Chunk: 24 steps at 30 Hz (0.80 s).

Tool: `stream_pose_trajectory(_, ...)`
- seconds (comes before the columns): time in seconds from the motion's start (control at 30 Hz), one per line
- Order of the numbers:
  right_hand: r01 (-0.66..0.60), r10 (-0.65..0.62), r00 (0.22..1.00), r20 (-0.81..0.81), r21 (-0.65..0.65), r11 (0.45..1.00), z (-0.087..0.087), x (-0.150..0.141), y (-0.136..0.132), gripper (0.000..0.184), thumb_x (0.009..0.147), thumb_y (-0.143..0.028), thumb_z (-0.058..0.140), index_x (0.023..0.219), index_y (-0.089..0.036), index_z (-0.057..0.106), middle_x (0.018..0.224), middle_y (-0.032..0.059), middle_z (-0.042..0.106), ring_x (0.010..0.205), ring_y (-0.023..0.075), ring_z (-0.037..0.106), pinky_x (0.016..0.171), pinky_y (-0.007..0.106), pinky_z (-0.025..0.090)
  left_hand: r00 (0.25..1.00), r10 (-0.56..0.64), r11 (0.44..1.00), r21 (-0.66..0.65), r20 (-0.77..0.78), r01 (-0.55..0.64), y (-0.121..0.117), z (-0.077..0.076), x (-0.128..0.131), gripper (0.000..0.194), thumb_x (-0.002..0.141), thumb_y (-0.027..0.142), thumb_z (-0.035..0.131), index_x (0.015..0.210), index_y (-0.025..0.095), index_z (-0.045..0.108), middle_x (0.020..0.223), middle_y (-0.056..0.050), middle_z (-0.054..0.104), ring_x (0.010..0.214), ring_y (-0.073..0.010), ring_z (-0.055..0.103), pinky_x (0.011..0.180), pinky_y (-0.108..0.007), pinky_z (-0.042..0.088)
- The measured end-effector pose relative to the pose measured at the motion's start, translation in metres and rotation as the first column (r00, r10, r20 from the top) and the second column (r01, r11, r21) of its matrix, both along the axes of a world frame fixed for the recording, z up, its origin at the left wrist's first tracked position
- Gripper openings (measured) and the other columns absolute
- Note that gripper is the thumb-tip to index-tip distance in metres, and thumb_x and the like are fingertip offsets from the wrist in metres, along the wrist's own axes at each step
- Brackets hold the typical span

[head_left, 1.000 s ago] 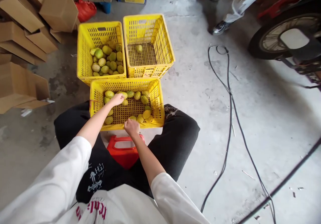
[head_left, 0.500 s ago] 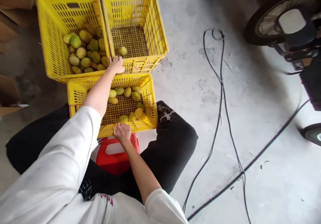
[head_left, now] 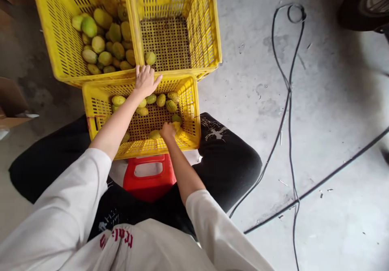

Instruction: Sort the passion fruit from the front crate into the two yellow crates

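Note:
My left hand (head_left: 147, 80) rests over the far rim of the near yellow crate (head_left: 197, 121), fingers spread, just below the two crates behind. Inside the near crate, my right hand (head_left: 167, 131) is down among small oval yellow-green fruits (head_left: 142, 111), beside a yellow fruit (head_left: 176, 126). Its fingers are curled and what they hold, if anything, is hidden. Several fruits lie along the crate's far side. The back left crate (head_left: 48, 32) has a heap of similar fruits (head_left: 105, 58). A single fruit (head_left: 150, 58) sits in the back right crate (head_left: 217, 32).
A red plastic stool (head_left: 148, 186) stands under the near crate, between my knees. Black cables (head_left: 290, 113) lie looped across the concrete floor on the right. Part of a wheel (head_left: 367, 7) shows at top right, and cardboard (head_left: 12, 97) at the left edge.
My right hand has moved from the near crate's front rim down inside it among the fruits. My left hand's fingers have spread from their grip at the crate rim. The view has shifted closer.

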State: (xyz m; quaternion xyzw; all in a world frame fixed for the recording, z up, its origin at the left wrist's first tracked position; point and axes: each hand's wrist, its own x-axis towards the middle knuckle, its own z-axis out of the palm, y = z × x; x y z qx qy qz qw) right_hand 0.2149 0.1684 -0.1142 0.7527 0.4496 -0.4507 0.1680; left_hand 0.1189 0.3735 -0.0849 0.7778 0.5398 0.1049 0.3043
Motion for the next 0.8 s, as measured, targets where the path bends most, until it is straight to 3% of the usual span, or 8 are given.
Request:
stream_pose_trajectory(0.1,-0.017,0.015,0.997,0.07,0.021,1.0,-0.015,0.032,0.001,0.056,0.111,-0.014,0.06,0.166,-0.017,0.064,0.184,0.0247,0.046,0.17,0.0416,0.045,0.131,0.053,0.047,0.997,-0.048,0.999,0.003,0.063,0.048,-0.022,-0.006,-0.015,0.079,0.111,0.06,0.057,0.172,0.011,0.053,0.184,-0.021,0.052,0.182,-0.0383,0.028,0.152,-0.063,0.0)
stream_pose_trajectory(0.2,-0.023,0.025,0.998,0.055,-0.053,0.998,-0.029,0.05,-0.004,0.066,0.103,-0.014,0.08,0.166,-0.022,0.064,0.185,0.0245,0.042,0.156,0.0428,0.062,0.122,0.049,0.055,0.991,-0.13,0.991,-0.003,0.039,0.13,-0.049,-0.023,-0.041,0.086,0.11,0.049,0.054,0.184,0.009,0.033,0.199,-0.012,0.027,0.188,-0.0319,0.009,0.151,-0.063,-0.011)
stream_pose_trajectory(0.3,-0.018,0.026,0.997,0.067,-0.106,0.994,-0.041,0.053,-0.007,0.082,0.096,-0.01,0.088,0.172,-0.02,0.058,0.187,0.0295,0.034,0.145,0.0413,0.071,0.112,0.043,0.059,0.964,-0.244,0.961,-0.158,-0.11,0.225,-0.084,-0.051,-0.076,0.083,0.111,0.043,0.047,0.185,0.009,0.034,0.201,-0.013,0.017,0.189,-0.0362,0.006,0.15,-0.067,-0.011)
stream_pose_trajectory(0.4,-0.004,0.019,0.995,0.099,-0.156,0.988,-0.051,0.049,-0.006,0.084,0.098,-0.014,0.086,0.175,-0.016,0.053,0.179,0.0346,0.044,0.139,0.0421,0.076,0.107,0.045,0.063,0.868,-0.407,0.846,-0.476,-0.285,0.24,-0.128,-0.079,-0.104,0.09,0.108,0.041,0.052,0.186,0.0,0.03,0.199,-0.027,0.01,0.187,-0.0473,0.007,0.149,-0.073,0.002)
stream_pose_trajectory(0.5,0.0,0.022,0.993,0.113,-0.19,0.982,-0.056,0.051,-0.003,0.087,0.096,-0.024,0.09,0.174,-0.016,0.054,0.165,0.0339,0.059,0.137,0.0438,0.077,0.107,0.048,0.064,0.799,-0.563,0.681,-0.667,-0.212,0.303,-0.175,-0.099,-0.107,0.09,0.105,0.038,0.059,0.184,0.002,0.036,0.196,-0.03,0.021,0.186,-0.0482,0.017,0.15,-0.069,0.01)
stream_pose_trajectory(0.57,-0.013,0.034,0.994,0.105,-0.191,0.981,-0.056,0.055,-0.002,0.087,0.093,-0.029,0.094,0.17,-0.018,0.056,0.163,0.0313,0.062,0.142,0.0448,0.074,0.111,0.049,0.063,0.857,-0.495,0.635,-0.733,-0.144,0.243,-0.199,-0.108,-0.095,0.09,0.101,0.033,0.068,0.182,0.005,0.04,0.194,-0.029,0.031,0.183,-0.0444,0.031,0.15,-0.059,0.021)
stream_pose_trajectory(0.67,-0.053,0.067,0.995,0.076,-0.176,0.983,-0.054,0.062,-0.004,0.082,0.092,-0.031,0.095,0.165,-0.022,0.06,0.163,0.0263,0.064,0.147,0.0437,0.071,0.116,0.047,0.059,0.94,-0.304,0.629,-0.773,-0.154,0.077,-0.217,-0.119,-0.069,0.079,0.102,0.036,0.071,0.173,0.007,0.049,0.184,-0.028,0.05,0.172,-0.0412,0.051,0.139,-0.047,0.044)
stream_pose_trajectory(0.8,-0.096,0.101,0.995,0.021,-0.173,0.98,-0.051,0.061,-0.007,0.08,0.092,-0.023,0.093,0.164,-0.02,0.057,0.149,0.0228,0.075,0.14,0.0396,0.076,0.111,0.04,0.06,0.972,-0.105,0.633,-0.768,-0.21,-0.098,-0.217,-0.128,-0.051,0.068,0.098,0.051,0.079,0.15,0.012,0.06,0.155,-0.027,0.07,0.151,-0.0439,0.067,0.119,-0.05,0.059)
